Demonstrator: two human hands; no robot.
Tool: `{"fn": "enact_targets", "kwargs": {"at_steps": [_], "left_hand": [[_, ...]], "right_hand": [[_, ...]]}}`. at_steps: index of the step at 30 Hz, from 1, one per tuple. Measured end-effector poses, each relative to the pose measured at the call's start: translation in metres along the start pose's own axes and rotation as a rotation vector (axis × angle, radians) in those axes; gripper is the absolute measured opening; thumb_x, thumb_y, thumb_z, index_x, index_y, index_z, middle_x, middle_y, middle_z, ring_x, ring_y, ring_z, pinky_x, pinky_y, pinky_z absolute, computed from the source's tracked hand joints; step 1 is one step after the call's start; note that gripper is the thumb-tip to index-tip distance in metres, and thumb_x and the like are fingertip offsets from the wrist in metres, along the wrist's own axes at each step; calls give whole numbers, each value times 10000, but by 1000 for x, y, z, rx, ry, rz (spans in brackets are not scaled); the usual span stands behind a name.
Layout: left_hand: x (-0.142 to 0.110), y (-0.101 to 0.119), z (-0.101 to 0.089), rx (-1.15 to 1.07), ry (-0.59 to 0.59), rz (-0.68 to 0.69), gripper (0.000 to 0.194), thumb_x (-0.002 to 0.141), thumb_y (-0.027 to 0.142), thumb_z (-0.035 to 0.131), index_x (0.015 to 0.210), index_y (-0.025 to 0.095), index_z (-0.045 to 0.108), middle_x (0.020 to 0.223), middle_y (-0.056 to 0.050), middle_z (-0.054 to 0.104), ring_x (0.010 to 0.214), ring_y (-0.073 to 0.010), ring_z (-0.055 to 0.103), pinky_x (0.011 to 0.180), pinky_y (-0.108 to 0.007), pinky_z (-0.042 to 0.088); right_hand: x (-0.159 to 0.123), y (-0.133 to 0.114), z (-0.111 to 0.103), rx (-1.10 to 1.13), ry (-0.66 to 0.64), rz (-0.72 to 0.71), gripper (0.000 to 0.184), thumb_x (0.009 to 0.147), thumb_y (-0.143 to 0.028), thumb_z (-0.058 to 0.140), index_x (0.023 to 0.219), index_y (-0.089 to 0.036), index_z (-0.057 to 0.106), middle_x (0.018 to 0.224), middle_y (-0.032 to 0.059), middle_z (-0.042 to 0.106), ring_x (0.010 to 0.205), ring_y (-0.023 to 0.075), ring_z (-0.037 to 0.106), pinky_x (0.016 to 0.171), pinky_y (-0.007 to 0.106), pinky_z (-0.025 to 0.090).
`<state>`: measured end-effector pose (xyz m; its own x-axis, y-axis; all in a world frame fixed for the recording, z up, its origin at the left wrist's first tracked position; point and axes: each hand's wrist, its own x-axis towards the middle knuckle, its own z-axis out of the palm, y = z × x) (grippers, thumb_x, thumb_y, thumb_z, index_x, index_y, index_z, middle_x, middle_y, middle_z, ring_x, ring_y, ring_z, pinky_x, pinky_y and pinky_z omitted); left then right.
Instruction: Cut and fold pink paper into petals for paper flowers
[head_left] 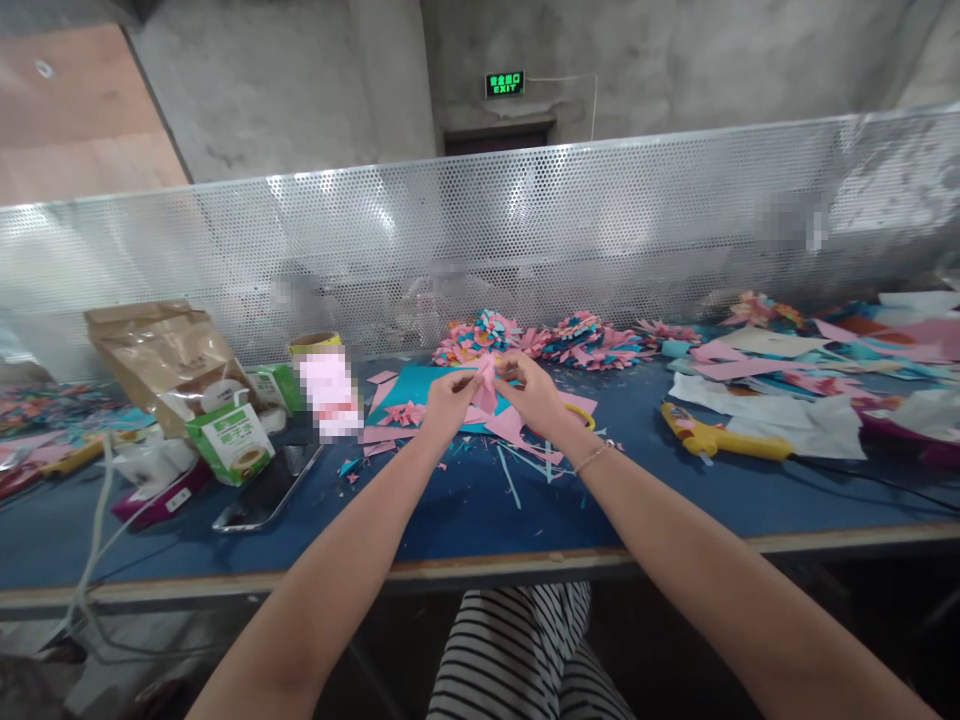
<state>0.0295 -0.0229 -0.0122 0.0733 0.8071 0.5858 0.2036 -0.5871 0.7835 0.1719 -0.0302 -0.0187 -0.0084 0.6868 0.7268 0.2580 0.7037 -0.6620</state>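
Observation:
Between my two hands a piece of folded pink paper (487,386) is held up over the middle of the table. My left hand (451,398) pinches its left side, while the fingers of my right hand (534,392) close on its right side. Beneath lies a blue paper sheet (420,385) with pink paper pieces (517,428) around it. Partly hidden by my right hand is a yellow-handled tool (583,415), perhaps scissors. Thin pale paper strips (510,478) and small scraps are scattered nearer to me.
Pink and blue paper-strip bunches (596,342) sit along the perforated metal screen (525,230). A yellow glue gun (724,438) with a black cord lies at right. At left are a phone (268,488), a green-white carton (232,442), a brown paper bag (169,350) and a tape roll (315,343).

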Motion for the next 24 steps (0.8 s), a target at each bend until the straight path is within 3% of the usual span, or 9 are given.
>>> {"fn": "enact_targets", "kwargs": {"at_steps": [7, 12, 17, 20, 24], "left_hand": [[-1, 9, -1, -3, -53, 0, 194, 669, 340, 593, 718, 175, 682, 693, -11, 634, 672, -143, 530, 650, -246, 407], [1, 4, -2, -23, -55, -5, 155, 670, 232, 569, 760, 187, 687, 791, -19, 664, 758, -159, 573, 724, -264, 427], [0, 4, 0, -180, -102, -101, 227, 665, 207, 543, 855, 183, 666, 819, -23, 659, 716, -150, 582, 656, -268, 455], [-1, 9, 1, -217, -115, -56, 273, 638, 236, 599, 901, 173, 634, 846, -42, 654, 751, -153, 588, 678, -266, 456], [-3, 12, 1, -137, -69, 27, 231, 592, 257, 663, 788, 152, 604, 772, -43, 633, 736, -144, 585, 707, -266, 446]], "right_hand": [[6, 9, -1, 210, -44, 179, 258, 679, -347, 531, 872, -186, 591, 879, 33, 599, 780, 140, 543, 665, 279, 460], [6, 7, -4, 199, -130, 135, 226, 669, -340, 551, 814, -175, 602, 695, -6, 554, 630, 107, 480, 578, 247, 412], [7, 6, -4, 179, -96, 154, 196, 654, -321, 559, 766, -163, 591, 666, -10, 530, 602, 96, 451, 567, 238, 396], [7, 8, -3, 219, -77, 175, 210, 647, -322, 569, 783, -161, 574, 688, -5, 536, 612, 97, 461, 572, 239, 402], [7, 12, -1, 254, -91, 179, 207, 649, -339, 585, 758, -172, 531, 647, -22, 504, 590, 94, 454, 546, 234, 394]]}}
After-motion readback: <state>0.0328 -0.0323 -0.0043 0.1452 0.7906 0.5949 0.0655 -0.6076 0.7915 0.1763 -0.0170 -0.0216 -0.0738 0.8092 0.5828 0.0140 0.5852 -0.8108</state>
